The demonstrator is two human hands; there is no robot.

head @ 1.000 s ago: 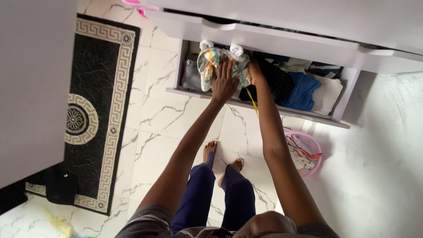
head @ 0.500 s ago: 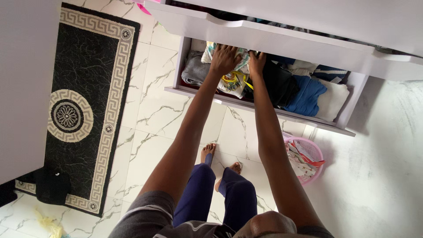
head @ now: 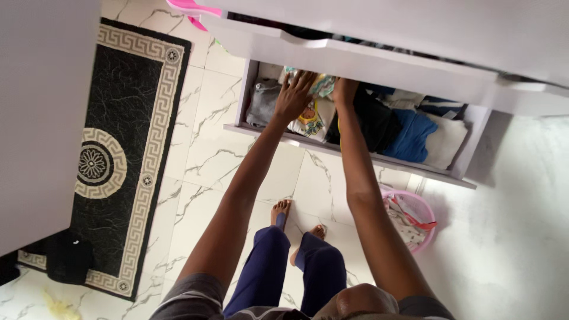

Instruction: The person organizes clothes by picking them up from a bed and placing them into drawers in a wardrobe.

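Both hands reach into an open white drawer (head: 355, 155) full of folded clothes. The left hand (head: 294, 95) lies flat on a printed white garment (head: 312, 118) at the left-middle of the drawer, fingers (head: 303, 79) spread apart and pressing on the cloth. The right hand (head: 344, 90) sits just beside it, on the same garment's right edge next to a black garment (head: 373, 121); its fingers are tucked under the shut drawer front above (head: 355, 59), so whether they are apart or closed on cloth cannot be told. That overhanging front hides the back part of the drawer. In the drawer, from left to right, five folded piles can be counted: one grey (head: 261, 104), the printed white one, one black, one blue (head: 412, 136) and one cream (head: 444, 142). On the marble-tiled floor (head: 225, 154) lie one black rug with a pale key-pattern border (head: 118, 148) at the left and one pink basket (head: 415, 222) holding cloth at the right, beside the wall. Two bare feet (head: 281, 210) stand on the tiles below the drawer. One small black object (head: 68, 258) rests on the rug's lower corner.
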